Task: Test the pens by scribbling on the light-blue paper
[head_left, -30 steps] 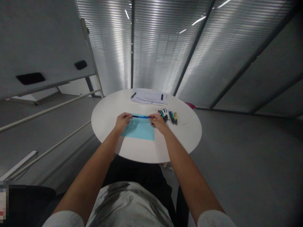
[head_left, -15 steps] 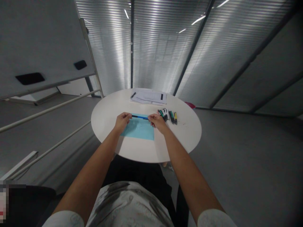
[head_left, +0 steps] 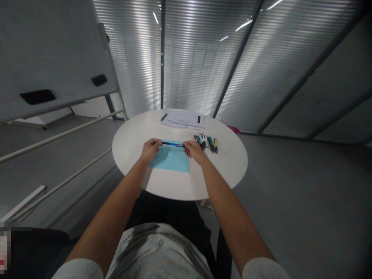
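Note:
A slim blue pen (head_left: 173, 144) with dark ends is stretched sideways between my two hands. My left hand (head_left: 150, 149) pinches its left end. At the other end, the fingers of my right hand (head_left: 193, 150) are closed on the pen's tip region, and the tip itself is hidden. Below the pen lies a light blue sheet (head_left: 171, 159), flat on the round white table (head_left: 171, 186). Just beyond my right hand are several pens and markers (head_left: 211, 144) with green, white, black and yellow parts.
Papers (head_left: 183, 119) are stacked at the table's far edge, with a dark pen (head_left: 164, 116) on them. A whiteboard (head_left: 52, 46) on a metal frame stands at the left. Behind the table rises a wall with blinds (head_left: 192, 69). Something pink (head_left: 234, 130) shows past the table's right rim.
My right hand has shifted very slightly to the right along the pen. Otherwise the hands, the pen and the sheet look the same.

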The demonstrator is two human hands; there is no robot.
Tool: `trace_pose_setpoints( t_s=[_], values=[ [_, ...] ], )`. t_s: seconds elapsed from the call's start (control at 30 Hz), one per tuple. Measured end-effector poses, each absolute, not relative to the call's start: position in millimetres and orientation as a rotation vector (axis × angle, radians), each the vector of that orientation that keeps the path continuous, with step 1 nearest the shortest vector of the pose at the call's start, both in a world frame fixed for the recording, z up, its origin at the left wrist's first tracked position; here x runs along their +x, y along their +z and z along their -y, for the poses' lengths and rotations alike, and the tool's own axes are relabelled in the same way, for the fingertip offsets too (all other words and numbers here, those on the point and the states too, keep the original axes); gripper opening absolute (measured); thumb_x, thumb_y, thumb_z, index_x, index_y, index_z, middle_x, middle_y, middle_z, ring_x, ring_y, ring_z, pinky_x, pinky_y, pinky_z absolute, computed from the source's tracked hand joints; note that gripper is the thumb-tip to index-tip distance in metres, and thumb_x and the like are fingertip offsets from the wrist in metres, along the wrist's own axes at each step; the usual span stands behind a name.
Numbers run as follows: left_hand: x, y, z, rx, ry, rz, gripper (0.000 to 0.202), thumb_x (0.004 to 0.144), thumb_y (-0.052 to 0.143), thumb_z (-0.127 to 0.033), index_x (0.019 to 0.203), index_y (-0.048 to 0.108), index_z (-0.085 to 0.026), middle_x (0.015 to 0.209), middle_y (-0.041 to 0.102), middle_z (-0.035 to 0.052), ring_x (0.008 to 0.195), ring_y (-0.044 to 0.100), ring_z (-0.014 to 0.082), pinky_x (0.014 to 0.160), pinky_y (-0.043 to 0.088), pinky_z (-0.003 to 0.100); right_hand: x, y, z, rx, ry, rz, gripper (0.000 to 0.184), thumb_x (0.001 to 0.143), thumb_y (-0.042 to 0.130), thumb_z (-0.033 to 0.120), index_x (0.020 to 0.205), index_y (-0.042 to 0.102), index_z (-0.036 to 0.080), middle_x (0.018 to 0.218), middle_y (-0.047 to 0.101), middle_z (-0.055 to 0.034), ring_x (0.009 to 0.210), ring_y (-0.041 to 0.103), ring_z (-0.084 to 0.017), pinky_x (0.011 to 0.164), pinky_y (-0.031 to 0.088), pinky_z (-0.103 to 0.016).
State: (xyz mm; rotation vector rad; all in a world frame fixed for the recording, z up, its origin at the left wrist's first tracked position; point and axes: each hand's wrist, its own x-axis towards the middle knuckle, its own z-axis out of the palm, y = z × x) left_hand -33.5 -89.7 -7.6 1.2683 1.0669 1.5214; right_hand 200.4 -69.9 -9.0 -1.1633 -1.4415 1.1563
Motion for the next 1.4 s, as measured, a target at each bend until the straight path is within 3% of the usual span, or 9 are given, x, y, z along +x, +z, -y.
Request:
trace_pose_setpoints(
  t_s=[0.17,0.43,0.53,0.63,0.73,0.97,1.13,1.23,1.4],
  values=[
    [-32.5,-3.7,92.7,1.268,1.521,-1.08,0.024,0.071,0.071,-0.038,0.072,0.064,-0.015,0.058,0.057,-0.0007,0.047,0.042,0.007,0.047,0.032,0.023,200.6,-8.8,70.4,-1.16,1.151,1.454,0.028,0.077,0.064,0.044,0.073,0.058,0.018,0.057,0.062,0.0015,0.041,0.05,-0.007,0.035,0.031,-0.017],
    [-33.5,-7.7,90.3,1.258,1.532,-1.098,0.021,0.072,0.07,-0.035,0.073,0.064,-0.015,0.06,0.059,-0.0002,0.045,0.041,0.0061,0.045,0.031,0.022,200.7,-5.2,74.2,-1.073,1.155,1.439,0.03,0.065,0.073,0.035,0.089,0.063,0.019,0.069,0.065,0.0029,0.043,0.051,-0.007,0.035,0.031,-0.018],
    [-33.4,-9.1,88.6,1.248,1.54,-1.082,0.021,0.072,0.071,-0.034,0.073,0.064,-0.015,0.063,0.061,0.0006,0.046,0.042,0.006,0.045,0.031,0.022,200.5,-6.2,72.3,-1.107,1.168,1.397,0.027,0.072,0.069,0.041,0.084,0.063,0.018,0.072,0.067,0.0002,0.042,0.052,-0.007,0.033,0.03,-0.018],
    [-33.3,-9.5,87.8,1.225,1.54,-1.063,0.021,0.071,0.072,-0.034,0.074,0.064,-0.015,0.064,0.061,0.0008,0.046,0.042,0.006,0.044,0.031,0.022,200.2,-7.2,70.8,-1.141,1.179,1.391,0.028,0.079,0.063,0.045,0.081,0.062,0.017,0.063,0.064,-0.0002,0.042,0.052,-0.007,0.034,0.031,-0.017],
    [-33.6,-9.8,87.5,1.226,1.542,-1.051,0.021,0.071,0.072,-0.034,0.075,0.064,-0.015,0.065,0.061,0.0009,0.046,0.042,0.0058,0.045,0.031,0.022,200.1,-6.8,71.7,-1.146,1.18,1.404,0.028,0.076,0.067,0.044,0.082,0.061,0.017,0.056,0.061,0.0019,0.041,0.051,-0.007,0.035,0.031,-0.017],
    [-34.3,-11.5,86.1,1.23,1.546,-1.069,0.022,0.071,0.072,-0.035,0.075,0.064,-0.015,0.065,0.062,0.0009,0.046,0.042,0.0062,0.045,0.031,0.022,201.2,-3.8,76.3,-1.075,1.134,1.437,0.038,0.065,0.076,0.042,0.091,0.062,0.019,0.062,0.059,0.0051,0.042,0.051,-0.007,0.035,0.03,-0.018],
    [-34.0,-10.2,87.1,1.236,1.542,-1.029,0.02,0.069,0.071,-0.034,0.074,0.063,-0.016,0.066,0.062,0.0009,0.047,0.043,0.007,0.045,0.031,0.022,200.4,-4.7,74.0,-1.119,1.162,1.385,0.037,0.073,0.07,0.053,0.081,0.059,0.018,0.068,0.064,0.0008,0.042,0.052,-0.007,0.035,0.031,-0.018],
    [-33.7,-9.1,87.8,1.233,1.547,-1.03,0.02,0.069,0.071,-0.033,0.074,0.063,-0.016,0.066,0.062,0.0008,0.047,0.043,0.0071,0.046,0.031,0.022,200.7,-6.3,72.2,-1.12,1.207,1.386,0.043,0.079,0.061,0.061,0.074,0.055,0.019,0.061,0.063,-0.0005,0.042,0.052,-0.008,0.035,0.032,-0.018],
    [-34.2,-9.4,87.4,1.241,1.536,-1.056,0.021,0.069,0.071,-0.034,0.075,0.064,-0.016,0.066,0.062,0.0008,0.047,0.043,0.0068,0.046,0.032,0.022,202.1,-7.4,71.5,-1.127,1.21,1.41,0.038,0.075,0.068,0.054,0.072,0.057,0.018,0.065,0.065,-0.0006,0.044,0.052,-0.007,0.035,0.031,-0.017]
  ],
)
